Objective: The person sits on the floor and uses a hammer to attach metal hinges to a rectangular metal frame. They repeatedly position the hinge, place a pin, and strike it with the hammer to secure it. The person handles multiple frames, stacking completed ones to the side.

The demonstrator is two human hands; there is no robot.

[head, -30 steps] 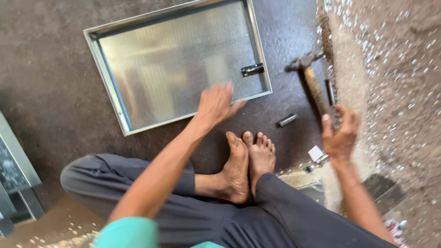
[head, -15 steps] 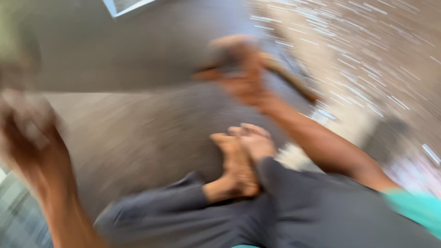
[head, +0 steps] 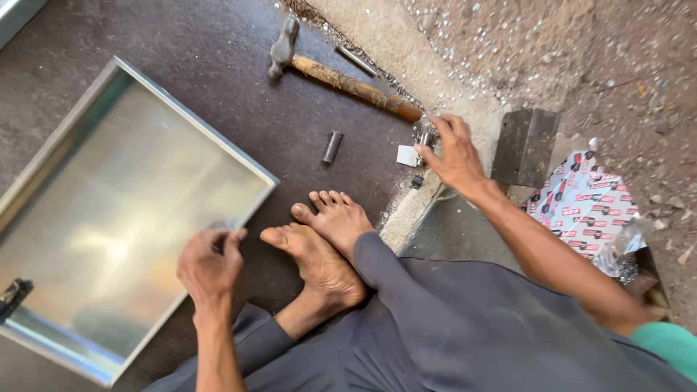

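Observation:
I sit on the floor with my bare feet (head: 319, 239) crossed in front of me. My left hand (head: 212, 264) rests on the near edge of a shallow sheet-metal tray (head: 87, 239) at the left, fingers curled over its rim. My right hand (head: 455, 152) reaches to small metal parts (head: 423, 139) beside a small white piece (head: 406, 155), fingertips pinching at one of them. A hammer (head: 341, 76) with a wooden handle lies on the floor just beyond that hand, untouched.
A short metal cylinder (head: 332, 147) lies on the dark floor between hammer and feet. A dark metal block (head: 524, 147) and a red-and-white printed packet (head: 584, 203) sit at the right on gravelly ground. A black latch (head: 13, 296) is on the tray's left edge.
The view swung and the tray now lies at my left. My right hand has let go of the hammer, which lies on the floor, and reaches to the small parts. My left hand is at the tray's edge.

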